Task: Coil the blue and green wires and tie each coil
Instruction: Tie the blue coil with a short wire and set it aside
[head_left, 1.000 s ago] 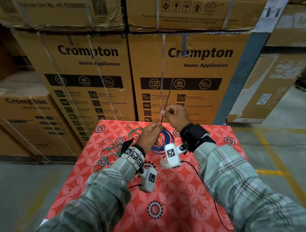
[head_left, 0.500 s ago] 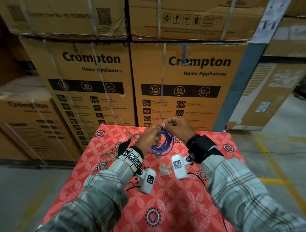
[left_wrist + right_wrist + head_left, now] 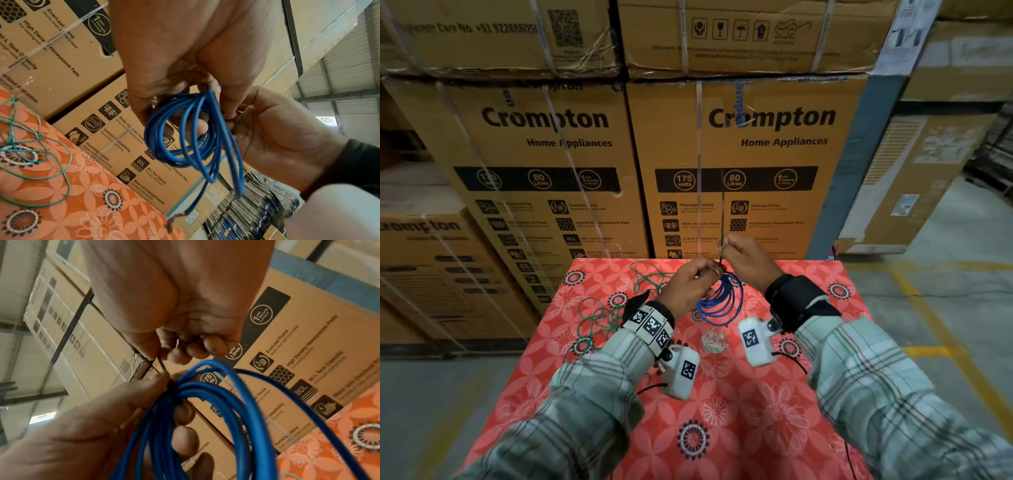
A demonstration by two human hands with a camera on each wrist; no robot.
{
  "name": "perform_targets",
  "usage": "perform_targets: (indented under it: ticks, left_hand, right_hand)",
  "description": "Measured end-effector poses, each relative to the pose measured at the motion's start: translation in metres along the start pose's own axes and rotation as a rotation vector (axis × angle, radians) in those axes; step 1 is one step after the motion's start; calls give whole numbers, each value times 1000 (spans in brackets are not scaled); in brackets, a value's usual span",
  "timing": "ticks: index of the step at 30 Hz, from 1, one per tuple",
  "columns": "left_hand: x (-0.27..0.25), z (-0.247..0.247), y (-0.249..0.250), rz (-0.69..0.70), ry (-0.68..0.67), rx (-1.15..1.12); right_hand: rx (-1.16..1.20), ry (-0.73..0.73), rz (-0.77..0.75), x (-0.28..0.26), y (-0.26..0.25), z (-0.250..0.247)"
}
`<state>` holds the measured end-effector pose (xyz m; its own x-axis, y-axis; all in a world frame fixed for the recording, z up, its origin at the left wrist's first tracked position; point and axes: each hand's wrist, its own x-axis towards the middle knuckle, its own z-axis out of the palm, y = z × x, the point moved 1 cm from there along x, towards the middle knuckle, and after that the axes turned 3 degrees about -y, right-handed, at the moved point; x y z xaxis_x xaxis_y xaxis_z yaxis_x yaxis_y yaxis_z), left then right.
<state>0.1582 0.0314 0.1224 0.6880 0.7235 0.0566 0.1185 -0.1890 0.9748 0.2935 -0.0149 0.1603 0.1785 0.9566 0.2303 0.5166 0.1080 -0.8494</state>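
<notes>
The blue wire (image 3: 722, 303) hangs as a coil of several loops above the table, and my left hand (image 3: 709, 274) grips its top. A thin black tie (image 3: 722, 219) is wrapped round the bundle and its tail stands straight up. My right hand (image 3: 724, 246) pinches that tail just above the coil. In the right wrist view the black tie (image 3: 162, 365) runs from my right hand (image 3: 170, 352) down to the blue coil (image 3: 207, 404), beside my left thumb. The green wire (image 3: 599, 317) lies loose and tangled on the table's left; it shows as green wire (image 3: 35, 155) in the left wrist view.
The table (image 3: 756, 428) has a red floral cloth. A small clear roll (image 3: 714, 340) lies between my wrists. Stacked cardboard boxes (image 3: 756, 144) rise right behind the far edge. Bare concrete floor (image 3: 928, 325) lies to both sides.
My right hand dropped to the coil half a second ago, hiding the tie's tail. Now it is slightly higher, with the tail standing upright above it. My left hand still holds the blue coil.
</notes>
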Motion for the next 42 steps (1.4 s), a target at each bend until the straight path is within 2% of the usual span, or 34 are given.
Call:
perform_targets:
  ticks: [4,8,12,15,19,24,27,30,35,40,42]
  left_hand:
    - [-3,4,-2,47,-45,47]
    - [-3,6,-6,77,-11,91]
    - [1,0,-9,123,-7,211]
    - [2,-6,-9,108,-69,245]
    - [4,0,-11,49,-121,80]
    - [9,18,-15,-39,-67,-100]
    - [11,21,-13,-63,-78,-165]
    - [16,30,-11,-46,-59,-216]
    - [28,57,-11,-152,-15,-365]
    - [35,86,-24,-267,-166,-284]
    - [42,98,-32,-271,-162,-293]
  right_hand:
    - [10,-32,-65,-6,8,4]
    - [34,-48,-59,-9,12,4]
    - [95,2,-73,-18,9,7]
    - [142,66,-70,-28,10,11]
    - [223,106,-31,-26,18,9]
    - [24,98,25,-29,29,-15]
    - [-107,-11,103,-48,44,-19]
    - [27,-130,176,-64,54,-19]
    - [115,-21,229,-64,77,-31]
    - [238,180,345,-71,117,-48]
    - [295,212,389,-76,132,-54]
